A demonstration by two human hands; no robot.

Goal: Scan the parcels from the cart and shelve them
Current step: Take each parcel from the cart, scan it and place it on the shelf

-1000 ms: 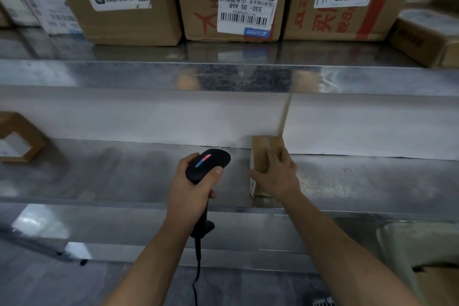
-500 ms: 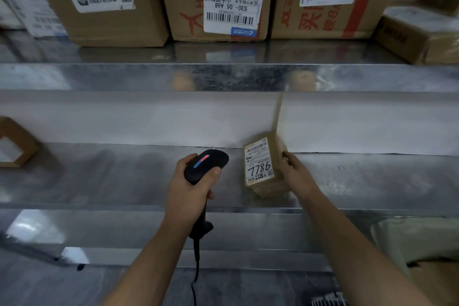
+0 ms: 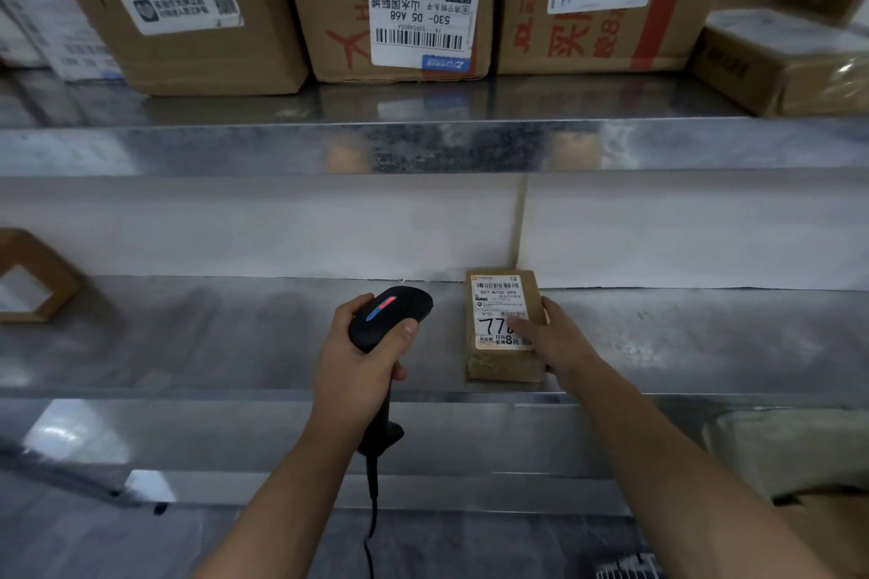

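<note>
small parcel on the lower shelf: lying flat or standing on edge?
Lying flat. The small parcel rests on the lower shelf with its label facing up, right hand on top of it.

Black scanner (image 3: pixel 390 317), red-and-blue light strip on top, black cable. Brown cardboard parcel (image 3: pixel 501 324) with white label, black barcode and handwritten digits. Shelf (image 3: pixel 211 334) grey shiny metal. Upper boxes brown: middle one (image 3: pixel 399 14) red logo, white label, blue tab; right one (image 3: pixel 602 5) red print and red stripe. Back wall white.
</note>
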